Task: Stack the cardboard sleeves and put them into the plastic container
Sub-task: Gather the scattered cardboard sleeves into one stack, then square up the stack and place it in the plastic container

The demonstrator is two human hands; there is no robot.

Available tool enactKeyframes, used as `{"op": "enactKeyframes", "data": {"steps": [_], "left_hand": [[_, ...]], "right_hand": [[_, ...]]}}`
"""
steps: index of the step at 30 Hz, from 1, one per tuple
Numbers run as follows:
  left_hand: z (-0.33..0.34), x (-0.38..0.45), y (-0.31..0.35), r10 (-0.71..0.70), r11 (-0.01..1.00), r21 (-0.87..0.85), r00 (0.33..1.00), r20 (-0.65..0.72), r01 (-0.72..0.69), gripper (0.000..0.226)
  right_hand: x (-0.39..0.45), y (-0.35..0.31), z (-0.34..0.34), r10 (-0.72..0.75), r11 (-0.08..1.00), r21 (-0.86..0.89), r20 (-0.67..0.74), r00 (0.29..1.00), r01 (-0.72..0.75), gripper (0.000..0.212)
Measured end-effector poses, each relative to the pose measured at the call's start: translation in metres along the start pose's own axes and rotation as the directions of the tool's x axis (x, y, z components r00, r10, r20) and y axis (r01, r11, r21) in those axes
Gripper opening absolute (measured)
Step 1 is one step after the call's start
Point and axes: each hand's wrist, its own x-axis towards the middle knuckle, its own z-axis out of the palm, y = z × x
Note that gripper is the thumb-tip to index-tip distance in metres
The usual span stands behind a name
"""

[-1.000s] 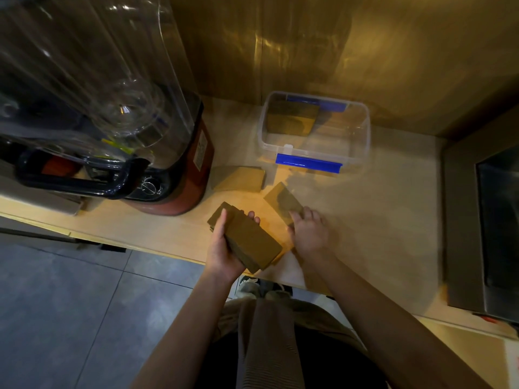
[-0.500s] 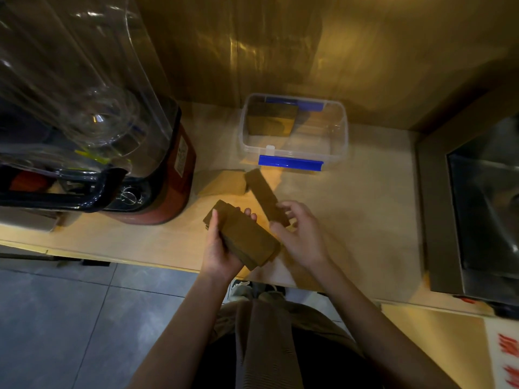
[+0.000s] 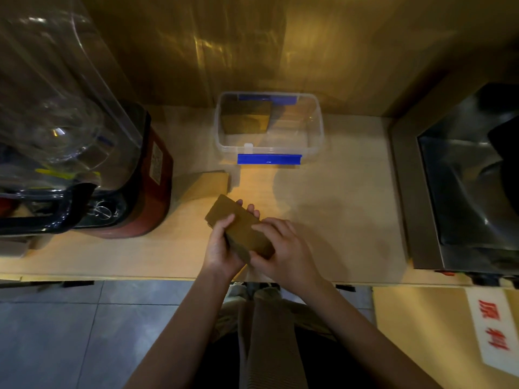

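Gripping a stack of sleeves [image 3: 240, 228] between them, the left hand [image 3: 222, 248] and right hand [image 3: 283, 254] hold it just above the worktop [image 3: 337, 209] near its front edge, fingers [image 3: 269, 224] of both closed around the cardboard. One loose sleeve [image 3: 206, 184] lies flat beside the blender [image 3: 112, 169], in front of the container [image 3: 314, 147]. More sleeves [image 3: 247, 117] already stand in the container's left half, against its back wall.

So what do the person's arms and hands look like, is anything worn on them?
Nothing shows on them: the left hand and right hand are bare, with no gloves, rings or watch visible, and both forearms are uncovered, with no sleeves in view. The light is dim, so small details could be missed.
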Motion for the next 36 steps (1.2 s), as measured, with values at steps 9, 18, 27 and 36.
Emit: {"op": "enactKeyframes", "data": {"steps": [9, 18, 27, 36], "left_hand": [[0.023, 0.015, -0.002, 0.024, 0.992, 0.123, 0.993, -0.115, -0.010, 0.033], [0.037, 0.026, 0.006, 0.044, 0.941, 0.337, 0.998, -0.035, -0.030, 0.044], [0.000, 0.034, 0.033, 0.124, 0.515, 0.857, 0.990, -0.067, -0.007, 0.052], [-0.019, 0.057, 0.003, 0.323, 0.169, 0.985, 0.942, -0.090, 0.036, 0.049]], "right_hand": [[0.009, 0.017, -0.015, 0.635, 0.209, 0.781, 0.349, 0.689, -0.589, 0.013], [0.024, 0.026, -0.025, 0.278, -0.254, 0.685, 0.728, 0.627, -0.683, 0.032], [0.032, 0.063, -0.031, 0.497, 0.498, 0.647, 0.332, 0.802, -0.577, 0.030], [0.041, 0.080, 0.010, 0.493, 0.734, 0.509, 0.055, 0.868, -0.449, 0.033]]}}
